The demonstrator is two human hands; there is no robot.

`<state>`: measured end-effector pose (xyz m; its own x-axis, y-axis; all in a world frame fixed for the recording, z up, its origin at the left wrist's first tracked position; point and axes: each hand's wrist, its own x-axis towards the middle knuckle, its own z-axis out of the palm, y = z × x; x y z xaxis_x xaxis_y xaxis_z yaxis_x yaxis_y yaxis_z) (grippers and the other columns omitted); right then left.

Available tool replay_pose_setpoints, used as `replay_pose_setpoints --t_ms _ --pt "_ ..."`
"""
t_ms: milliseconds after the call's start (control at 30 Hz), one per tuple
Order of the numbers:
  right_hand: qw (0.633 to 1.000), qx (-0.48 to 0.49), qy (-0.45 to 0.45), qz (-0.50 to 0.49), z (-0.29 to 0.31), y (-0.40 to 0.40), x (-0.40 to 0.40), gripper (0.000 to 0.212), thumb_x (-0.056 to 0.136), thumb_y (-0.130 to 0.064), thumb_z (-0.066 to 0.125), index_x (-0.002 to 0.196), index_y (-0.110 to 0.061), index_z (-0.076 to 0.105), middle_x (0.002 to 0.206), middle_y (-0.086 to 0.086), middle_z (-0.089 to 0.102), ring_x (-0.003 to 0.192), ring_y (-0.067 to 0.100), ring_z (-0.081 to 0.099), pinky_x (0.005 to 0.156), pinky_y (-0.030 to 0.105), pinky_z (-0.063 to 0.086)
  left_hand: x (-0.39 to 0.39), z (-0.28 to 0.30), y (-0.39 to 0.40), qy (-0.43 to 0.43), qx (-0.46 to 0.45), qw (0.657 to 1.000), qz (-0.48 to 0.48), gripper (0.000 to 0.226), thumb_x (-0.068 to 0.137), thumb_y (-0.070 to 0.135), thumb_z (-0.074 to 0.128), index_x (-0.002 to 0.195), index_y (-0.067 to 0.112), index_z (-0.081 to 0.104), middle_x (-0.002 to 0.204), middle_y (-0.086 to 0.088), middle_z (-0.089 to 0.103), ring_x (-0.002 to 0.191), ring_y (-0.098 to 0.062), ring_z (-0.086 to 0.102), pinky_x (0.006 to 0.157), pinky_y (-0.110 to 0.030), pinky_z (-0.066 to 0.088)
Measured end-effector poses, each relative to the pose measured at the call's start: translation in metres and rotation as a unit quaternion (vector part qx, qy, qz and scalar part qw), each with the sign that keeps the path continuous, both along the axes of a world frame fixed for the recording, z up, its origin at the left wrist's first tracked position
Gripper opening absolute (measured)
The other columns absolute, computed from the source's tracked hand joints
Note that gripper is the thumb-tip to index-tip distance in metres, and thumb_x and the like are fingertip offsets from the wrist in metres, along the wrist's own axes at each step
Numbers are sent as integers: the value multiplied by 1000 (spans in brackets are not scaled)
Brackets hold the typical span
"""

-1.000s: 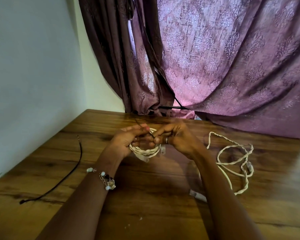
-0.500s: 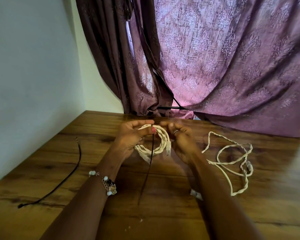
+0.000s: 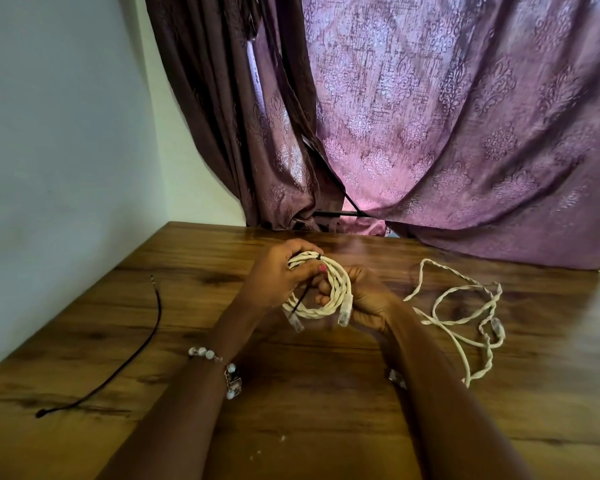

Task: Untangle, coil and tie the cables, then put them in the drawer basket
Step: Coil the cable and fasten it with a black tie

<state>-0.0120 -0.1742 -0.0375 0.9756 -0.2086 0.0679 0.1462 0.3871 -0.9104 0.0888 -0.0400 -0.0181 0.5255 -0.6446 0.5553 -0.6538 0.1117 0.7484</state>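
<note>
A coiled white twisted cable (image 3: 333,289) is held upright above the wooden table (image 3: 153,341). My left hand (image 3: 274,275) grips the coil's top left, thumb over the strands. My right hand (image 3: 364,296) holds the coil's right side from behind. A thin black tie (image 3: 303,296) wraps the coil at the top and hangs down across its opening. Two clear plugs dangle from the coil's bottom. A second white cable (image 3: 465,320) lies loose and tangled on the table to the right.
A thin black tie strip (image 3: 132,355) lies on the table at the left. A white wall runs along the left edge. Purple curtains (image 3: 430,133) hang at the back and drape onto the table's far edge.
The coil was low and hidden between both hands; it is now raised and turned to face me, with the black tie wrapped round its top and its tail shorter.
</note>
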Motion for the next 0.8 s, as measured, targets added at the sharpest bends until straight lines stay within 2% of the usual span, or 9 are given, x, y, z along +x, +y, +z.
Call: replay_pose_setpoints --t_ms 167,233,333,433,500,567,667,733,800 --pt "1000 -11 -14 -4 3 2 1 43 44 -17 93 83 -6 77 77 9 74 67 15 71 60 30 60 2 0 0 -62 -14 998 8 16 84 16 69 99 12 69 95 0 69 85 -6 63 77 -20 49" --pt "999 -53 2 -9 4 4 -3 16 65 -4 80 79 -10 74 65 1 72 59 7 69 55 21 57 1 -1 -1 -82 -13 996 14 18 85 21 67 101 12 69 96 1 68 87 -7 63 77 -19 48" --pt "996 -63 43 -52 5 3 -4 32 91 12 42 80 -11 61 54 -6 69 51 1 66 48 16 52 -1 -1 -2 -102 -20 994 21 18 86 22 65 101 13 69 97 4 67 88 -6 62 77 -16 47" --pt "999 -16 -26 -39 13 11 -4 32 76 10 48 69 -5 75 65 8 72 56 12 69 53 24 58 -2 -2 -3 -92 -33 995 20 15 88 19 65 101 13 68 94 4 68 86 -4 62 76 -17 48" --pt "998 -1 -31 -53 17 12 -5 48 86 12 37 58 -3 73 58 12 69 49 15 67 46 24 55 -4 -1 -4 -75 -35 996 17 14 89 18 65 101 13 68 93 3 69 86 -5 63 76 -20 49" --pt "997 6 -27 -71 15 6 -5 49 88 12 34 64 -3 73 58 16 67 46 18 67 43 25 54 -4 0 -4 -77 -19 997 11 16 89 18 64 103 12 68 96 1 69 88 -6 63 79 -22 49" --pt "995 1 -43 -85 8 -6 -2 40 80 22 41 73 1 74 72 18 71 61 23 70 57 31 60 -1 1 -1 -60 35 997 -25 16 87 19 67 102 13 70 96 3 71 88 -5 65 78 -24 51" --pt "995 -4 -29 -92 5 -11 -3 21 74 17 51 83 6 67 71 16 70 60 21 69 60 31 60 0 1 2 -23 69 996 -46 15 81 16 73 96 17 72 89 7 72 81 -3 66 76 -25 51" --pt "996 -30 -20 -87 4 -14 -3 18 72 11 57 88 6 62 72 14 71 61 19 68 59 28 59 -1 2 2 -1 93 994 -53 19 74 16 78 91 21 72 88 6 72 83 -9 67 78 -31 52"
